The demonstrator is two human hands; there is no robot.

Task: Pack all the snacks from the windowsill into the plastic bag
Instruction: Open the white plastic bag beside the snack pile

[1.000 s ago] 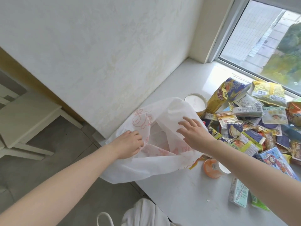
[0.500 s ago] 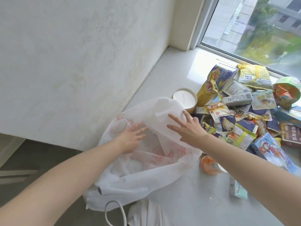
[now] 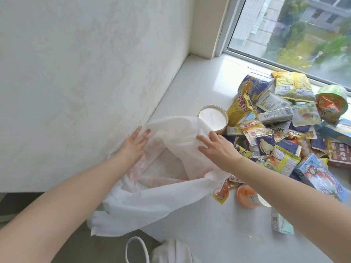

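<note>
Windowsill [image 3: 190, 88] plastic bag [image 3: 152, 202], mouth wider now

The plastic bag [image 3: 152, 204] lies at the left end of the windowsill [image 3: 218, 234], beside the wall [image 3: 85, 73], its near part hanging off the edge. The snack pile [image 3: 284, 133] lies to its right, under the window [image 3: 294, 35]. A round tub [image 3: 213, 118] stands just behind the bag, and a small bottle [image 3: 246, 198] lies near its right side.

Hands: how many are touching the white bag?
2. The left hand rests on the left rim of the bag; the right hand presses its right flap. No others are visible.
</note>
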